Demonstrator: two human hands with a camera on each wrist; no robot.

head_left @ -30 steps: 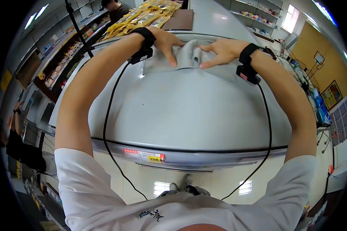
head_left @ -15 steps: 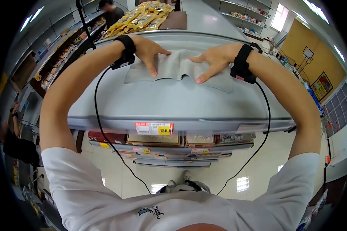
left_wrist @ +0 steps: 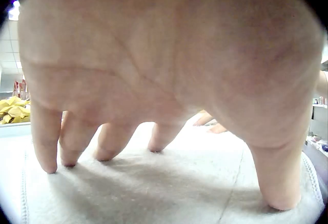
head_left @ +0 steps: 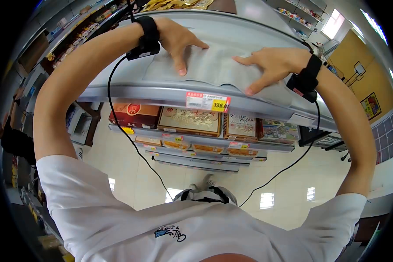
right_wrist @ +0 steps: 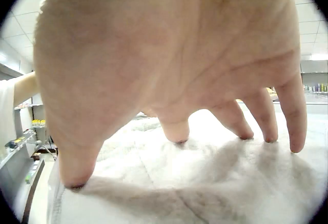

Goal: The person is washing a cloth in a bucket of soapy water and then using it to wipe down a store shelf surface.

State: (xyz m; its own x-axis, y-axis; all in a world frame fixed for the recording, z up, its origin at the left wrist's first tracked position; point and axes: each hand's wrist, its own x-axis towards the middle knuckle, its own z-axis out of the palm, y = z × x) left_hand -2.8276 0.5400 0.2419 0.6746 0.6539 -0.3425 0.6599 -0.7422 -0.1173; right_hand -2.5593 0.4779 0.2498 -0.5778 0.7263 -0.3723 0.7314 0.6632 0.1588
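Observation:
A light grey cloth [head_left: 214, 65] lies spread on the grey shelf top, its near edge close to the shelf's front lip. On its left part the left hand [head_left: 177, 41] presses with spread fingers; in the left wrist view the fingertips of that hand [left_wrist: 169, 70] touch the cloth [left_wrist: 154, 198]. The right hand [head_left: 273, 65] rests on the cloth's right part, fingers apart. In the right wrist view, fingertips and thumb of this hand [right_wrist: 169, 65] press the fabric [right_wrist: 154, 198], where shallow creases show. Neither hand grips anything.
A price tag [head_left: 208, 102] sits on the shelf's front edge. Boxes [head_left: 190, 120] stand on the tier below. Yellow packets [head_left: 179, 4] lie beyond the shelf top's far edge. Black cables hang from both wrists.
The hands have moved farther apart, and the cloth has gone from bunched to spread flatter and wider. The view has shifted, showing more of the lower shelves.

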